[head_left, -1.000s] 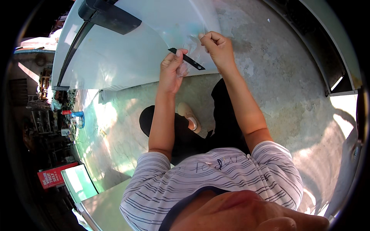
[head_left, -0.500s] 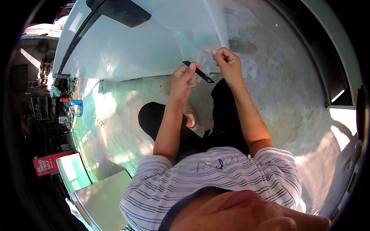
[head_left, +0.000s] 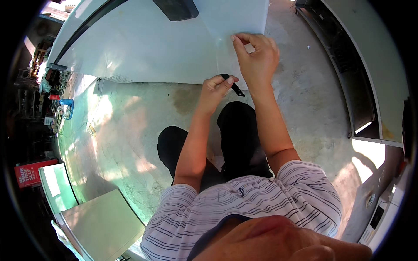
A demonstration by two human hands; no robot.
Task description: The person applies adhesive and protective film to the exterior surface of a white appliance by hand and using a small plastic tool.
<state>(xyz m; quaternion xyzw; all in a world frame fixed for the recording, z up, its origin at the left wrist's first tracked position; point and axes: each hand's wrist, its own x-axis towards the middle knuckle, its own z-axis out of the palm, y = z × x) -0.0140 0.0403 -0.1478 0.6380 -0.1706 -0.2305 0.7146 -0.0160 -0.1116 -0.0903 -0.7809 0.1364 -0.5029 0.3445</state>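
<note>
My left hand (head_left: 217, 89) pinches a short, flat black strip (head_left: 236, 88) between thumb and fingers, its lower end pointing down to the right. My right hand (head_left: 257, 54) is raised higher, with thumb and forefinger pressed together. Whatever it holds, if anything, cannot be made out against the pale surface. Both hands are in front of a large white panel (head_left: 143, 48), which has a dark handle-like piece (head_left: 177, 9) and a long dark trim strip (head_left: 87, 28). The black strip is apart from my right hand.
A long dark-fronted unit with a pale top (head_left: 365, 56) stands to the right. Pale boxy cabinets (head_left: 102, 224) and a red sign (head_left: 32, 173) are at the lower left. Cluttered shelves (head_left: 37, 100) line the far left. My knees (head_left: 239, 139) are bent above the concrete floor (head_left: 122, 126).
My right hand has moved up, away from the left. Clear film seen between the hands before no longer shows plainly. The left hand still grips the black strip. The view has shifted.
</note>
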